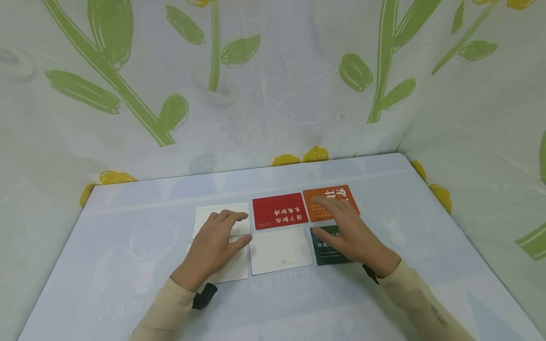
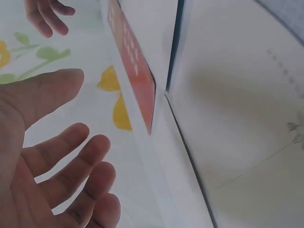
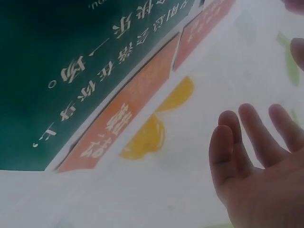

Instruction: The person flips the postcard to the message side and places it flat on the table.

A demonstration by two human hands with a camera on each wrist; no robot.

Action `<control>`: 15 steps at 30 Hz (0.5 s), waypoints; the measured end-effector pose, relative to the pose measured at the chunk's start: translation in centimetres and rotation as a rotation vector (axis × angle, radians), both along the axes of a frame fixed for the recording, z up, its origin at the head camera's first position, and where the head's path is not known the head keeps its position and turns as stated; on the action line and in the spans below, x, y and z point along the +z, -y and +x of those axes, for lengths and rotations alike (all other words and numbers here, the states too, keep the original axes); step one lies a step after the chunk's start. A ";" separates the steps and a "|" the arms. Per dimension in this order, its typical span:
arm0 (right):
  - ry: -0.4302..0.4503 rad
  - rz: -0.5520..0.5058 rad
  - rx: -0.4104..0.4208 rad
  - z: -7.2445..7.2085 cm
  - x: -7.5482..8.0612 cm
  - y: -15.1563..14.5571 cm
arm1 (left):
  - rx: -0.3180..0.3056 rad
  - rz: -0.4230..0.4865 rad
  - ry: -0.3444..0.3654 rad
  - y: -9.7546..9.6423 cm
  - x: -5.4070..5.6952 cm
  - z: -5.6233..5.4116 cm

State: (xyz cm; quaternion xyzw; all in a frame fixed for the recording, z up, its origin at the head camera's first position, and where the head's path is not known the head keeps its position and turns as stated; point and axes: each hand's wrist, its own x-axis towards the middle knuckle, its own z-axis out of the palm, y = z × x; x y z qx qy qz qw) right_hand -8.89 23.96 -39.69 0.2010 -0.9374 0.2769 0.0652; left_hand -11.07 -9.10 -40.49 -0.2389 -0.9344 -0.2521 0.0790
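Several cards lie in two rows on the table. In the head view the back row has a white card [image 1: 204, 213], a red card [image 1: 279, 210] and an orange card [image 1: 317, 213]; the front row has a white card [image 1: 234, 270], another white card [image 1: 279, 251] and a dark green card [image 1: 328, 255]. My left hand [image 1: 215, 246] is over the two left white cards, fingers spread and relaxed, holding nothing. Over the orange and green cards is my right hand [image 1: 351, 229], its thumb apart from loosely bent fingers and nothing between them. Both hands partly cover the cards beneath.
The pale table [image 1: 141, 227] carries faint deer prints and lettering. A white curtain [image 1: 277, 104] with green stems and yellow flowers hangs behind it and along its sides. A black strap [image 1: 204, 296] shows at the left wrist.
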 end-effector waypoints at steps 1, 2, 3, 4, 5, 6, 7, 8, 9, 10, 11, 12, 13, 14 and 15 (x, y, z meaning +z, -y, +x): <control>0.008 -0.003 0.007 -0.2 0.0 0.1 | -0.005 -0.001 0.008 -0.1 0.1 -0.2; 0.019 -0.006 0.013 -0.4 0.0 0.1 | -0.008 -0.003 0.019 -0.1 0.1 -0.4; 0.031 -0.007 0.017 -0.6 0.0 0.2 | -0.009 -0.007 0.030 -0.2 0.2 -0.6; 0.042 -0.007 0.021 -0.8 0.0 0.3 | -0.009 -0.013 0.041 -0.2 0.2 -0.8; 0.052 -0.007 0.024 -1.0 -0.1 0.3 | -0.006 -0.024 0.048 -0.3 0.2 -1.0; 0.062 -0.006 0.027 -1.2 -0.1 0.4 | -0.001 -0.038 0.055 -0.4 0.3 -1.2; 0.070 -0.008 0.029 -1.4 -0.1 0.5 | 0.003 -0.052 0.063 -0.4 0.3 -1.4; 0.074 -0.004 0.029 -1.6 -0.1 0.6 | 0.007 -0.064 0.069 -0.5 0.3 -1.6; 0.077 0.001 0.027 -1.8 -0.1 0.7 | 0.012 -0.079 0.074 -0.6 0.3 -1.7; 0.081 0.004 0.026 -2.0 -0.2 0.7 | 0.017 -0.090 0.078 -0.6 0.3 -1.9; 0.085 0.008 0.028 -2.2 -0.2 0.8 | 0.022 -0.101 0.083 -0.7 0.2 -2.1; 0.095 0.011 0.027 -2.4 -0.1 0.9 | 0.025 -0.107 0.091 -0.8 0.2 -2.3; 0.105 0.013 0.029 -2.5 -0.1 1.0 | 0.026 -0.112 0.101 -0.9 0.2 -2.4; 0.115 0.013 0.029 -2.7 -0.1 1.2 | 0.026 -0.117 0.109 -0.9 0.2 -2.6; 0.127 0.016 0.028 -2.9 -0.1 1.3 | 0.024 -0.126 0.117 -1.0 0.1 -2.8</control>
